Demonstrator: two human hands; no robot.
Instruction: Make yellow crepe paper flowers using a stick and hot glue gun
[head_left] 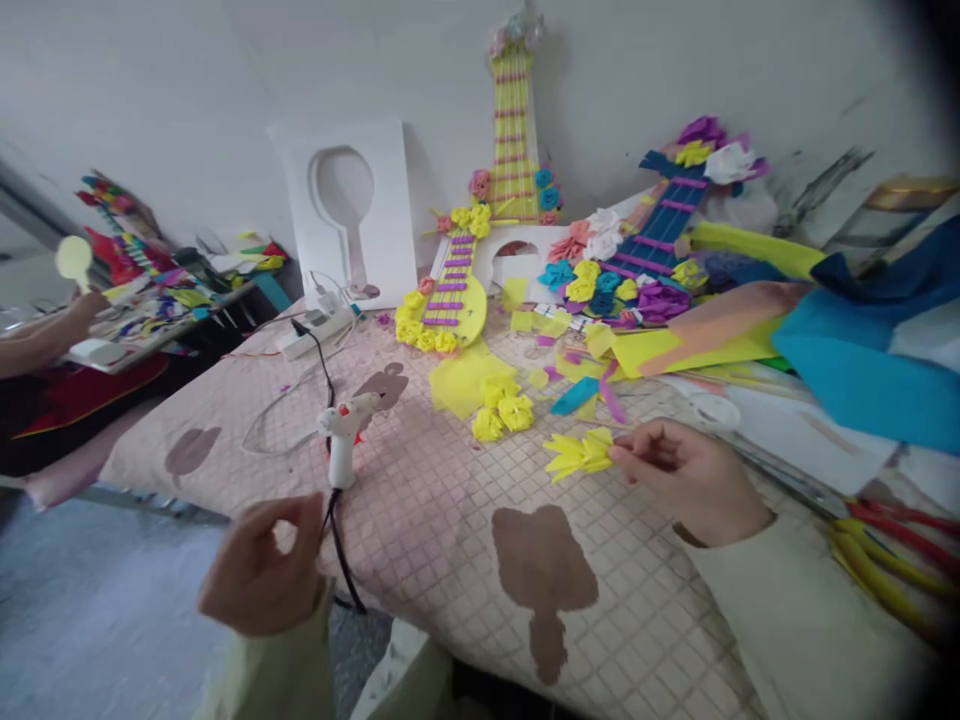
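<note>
My right hand [679, 475] pinches a yellow crepe paper flower [581, 453] by its right end, low over the checked tablecloth [427, 510]. Its petals fan out to the left. At the table's front left edge, my left hand [270, 560] is closed, thumb and fingertips together beside a black cable; whatever lies between the fingertips is too small to make out. Just beyond that hand a white glue gun [343, 445] stands on the cloth. Several yellow paper roses [504, 408] sit near the middle, next to a yellow paper sheet [461, 380].
Decorated paper instruments [459, 290] and a white cut-out board [388, 215] lean at the wall. A power strip [315, 330] is behind the glue gun. Colored paper [862, 350] and scissors [877, 560] lie right. Another person's arm [45, 335] shows far left.
</note>
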